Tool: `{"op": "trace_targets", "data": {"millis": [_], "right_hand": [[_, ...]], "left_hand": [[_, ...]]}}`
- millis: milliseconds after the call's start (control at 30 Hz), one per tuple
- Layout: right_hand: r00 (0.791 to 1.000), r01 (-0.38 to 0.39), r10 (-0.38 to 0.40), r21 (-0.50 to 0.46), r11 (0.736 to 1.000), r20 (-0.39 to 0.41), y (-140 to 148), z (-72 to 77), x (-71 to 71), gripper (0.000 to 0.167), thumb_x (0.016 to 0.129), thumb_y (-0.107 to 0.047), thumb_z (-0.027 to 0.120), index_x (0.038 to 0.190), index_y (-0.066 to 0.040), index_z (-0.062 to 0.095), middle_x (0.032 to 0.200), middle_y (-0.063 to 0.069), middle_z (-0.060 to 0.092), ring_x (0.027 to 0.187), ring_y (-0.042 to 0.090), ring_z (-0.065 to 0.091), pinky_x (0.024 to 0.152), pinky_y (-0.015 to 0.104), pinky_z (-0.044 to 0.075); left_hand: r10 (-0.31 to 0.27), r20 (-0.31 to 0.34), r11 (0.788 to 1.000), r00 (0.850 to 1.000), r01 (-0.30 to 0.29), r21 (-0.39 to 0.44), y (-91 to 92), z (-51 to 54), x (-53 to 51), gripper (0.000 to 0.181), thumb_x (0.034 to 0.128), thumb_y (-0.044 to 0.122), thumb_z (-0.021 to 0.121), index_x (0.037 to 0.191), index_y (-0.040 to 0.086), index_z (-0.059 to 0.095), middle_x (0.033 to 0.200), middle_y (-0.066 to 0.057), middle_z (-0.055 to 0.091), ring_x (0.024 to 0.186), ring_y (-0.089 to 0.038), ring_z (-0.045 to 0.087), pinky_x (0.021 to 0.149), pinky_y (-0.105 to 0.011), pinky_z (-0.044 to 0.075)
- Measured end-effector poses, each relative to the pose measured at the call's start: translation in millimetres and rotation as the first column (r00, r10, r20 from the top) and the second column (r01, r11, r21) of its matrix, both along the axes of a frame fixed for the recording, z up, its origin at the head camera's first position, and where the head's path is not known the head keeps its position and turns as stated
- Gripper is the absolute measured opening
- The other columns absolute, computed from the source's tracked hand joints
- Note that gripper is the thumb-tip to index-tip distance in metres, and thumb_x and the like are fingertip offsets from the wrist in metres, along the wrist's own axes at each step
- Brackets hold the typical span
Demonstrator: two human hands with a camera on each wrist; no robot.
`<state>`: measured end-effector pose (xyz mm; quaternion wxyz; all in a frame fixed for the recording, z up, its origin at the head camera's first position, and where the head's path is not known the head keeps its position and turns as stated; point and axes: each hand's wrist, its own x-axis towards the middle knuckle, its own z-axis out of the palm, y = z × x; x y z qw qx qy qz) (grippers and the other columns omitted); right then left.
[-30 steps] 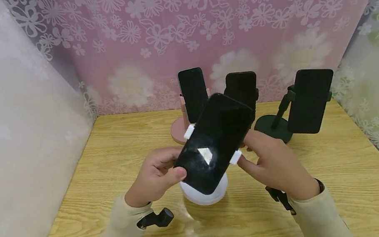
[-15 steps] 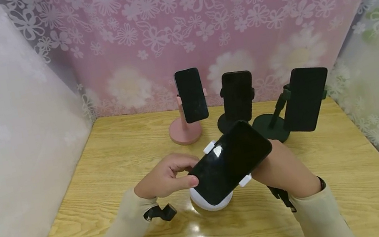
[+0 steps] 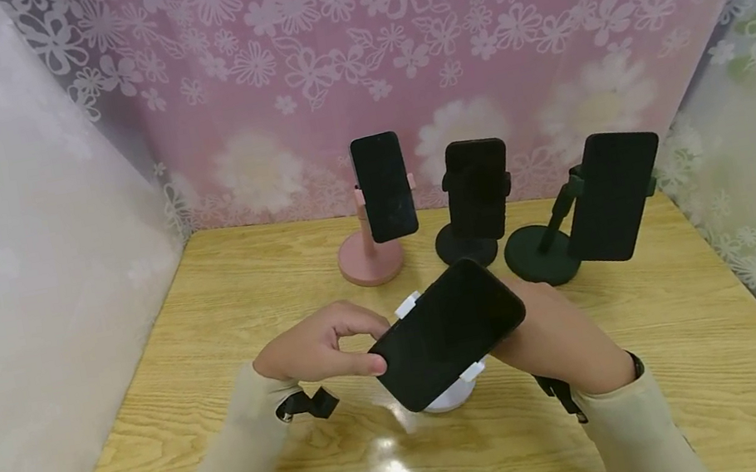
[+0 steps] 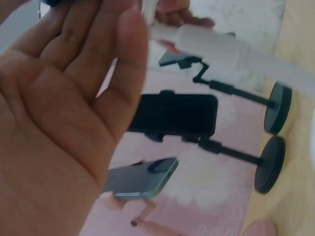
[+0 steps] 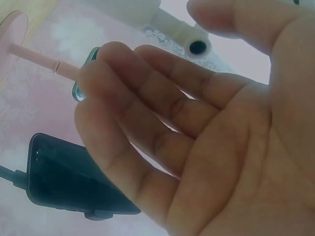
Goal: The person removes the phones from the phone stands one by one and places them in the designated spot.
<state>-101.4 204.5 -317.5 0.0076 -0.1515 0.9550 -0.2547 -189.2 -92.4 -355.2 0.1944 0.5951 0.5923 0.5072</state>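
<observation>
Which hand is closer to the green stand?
Right: the right hand is just in front of the green stand; the left hand is farther left, holding the front phone.

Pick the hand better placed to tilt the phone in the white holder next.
Probably left: in the head view, the left hand has its thumb on the phone, while the right hand is partly hidden behind the other end; the right wrist view shows its fingers relaxed.
</observation>
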Motion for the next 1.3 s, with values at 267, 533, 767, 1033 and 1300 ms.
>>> {"op": "trace_targets", "data": {"millis": [267, 533, 767, 1033, 1300], "right_hand": [[0.986, -0.081, 0.089, 0.066, 0.995, -0.139, -2.3, -1.1, -1.7, 0.022, 0.092, -0.024, 0.079, 0.111, -0.022, 0.067, 0.095, -0.009, 0.067, 0.079, 0.009, 0.061, 0.074, 0.038, 0.055], [0.993, -0.069, 0.076, 0.076, 0.995, -0.093, -1.2, 12.6, 14.4, 0.016, 0.091, -0.013, 0.066, 0.082, -0.026, 0.065, 0.073, -0.014, 0.057, 0.064, 0.006, 0.051, 0.060, 0.029, 0.044], [0.981, -0.191, 0.190, -0.017, 0.981, -0.045, -5.7, 14.5, 20.3, 0.028, 0.098, -0.007, 0.054, 0.082, -0.028, 0.065, 0.061, -0.016, 0.040, 0.055, 0.002, 0.040, 0.056, 0.026, 0.038], [0.954, -0.297, 0.294, -0.058, 0.953, -0.059, -9.3, 10.8, 23.7, 0.016, 0.101, -0.020, 0.059, 0.089, -0.030, 0.064, 0.077, -0.020, 0.053, 0.069, 0.001, 0.051, 0.063, 0.025, 0.046], [0.976, -0.220, 0.219, -0.083, 0.972, -0.016, -16.0, 11.0, 24.3, 0.016, 0.103, -0.036, 0.062, 0.089, -0.030, 0.065, 0.074, -0.016, 0.053, 0.067, 0.004, 0.051, 0.060, 0.026, 0.046]], "left_hand": [[0.118, -0.059, 0.985, 0.991, -0.124, -0.120, -14.1, 7.5, -2.4, 0.007, 0.0990, 0.016, 0.072, 0.106, 0.016, 0.075, 0.101, 0.006, 0.073, 0.095, -0.016, 0.068, 0.092, -0.037, 0.055], [0.560, -0.111, 0.828, 0.821, -0.559, 0.036, -14.4, 25.3, 15.2, 0.040, 0.1041, 0.038, 0.064, 0.139, 0.018, 0.061, 0.124, 0.002, 0.070, 0.114, -0.017, 0.066, 0.096, -0.037, 0.054], [0.545, -0.148, 0.838, 0.825, -0.542, 0.063, 0.3, 29.0, 28.7, 0.032, 0.1031, 0.014, 0.066, 0.135, 0.013, 0.067, 0.127, 0.003, 0.071, 0.111, -0.012, 0.068, 0.092, -0.033, 0.057], [0.564, -0.146, 0.824, 0.813, -0.564, 0.051, 2.3, 30.2, 32.3, 0.027, 0.1021, 0.014, 0.067, 0.129, 0.014, 0.072, 0.123, 0.006, 0.072, 0.105, -0.010, 0.068, 0.087, -0.035, 0.059], [0.569, -0.153, 0.821, 0.808, -0.570, 0.044, 2.5, 32.6, 33.7, 0.027, 0.1018, 0.014, 0.068, 0.128, 0.014, 0.073, 0.117, 0.005, 0.073, 0.102, -0.011, 0.067, 0.084, -0.035, 0.059]]}}
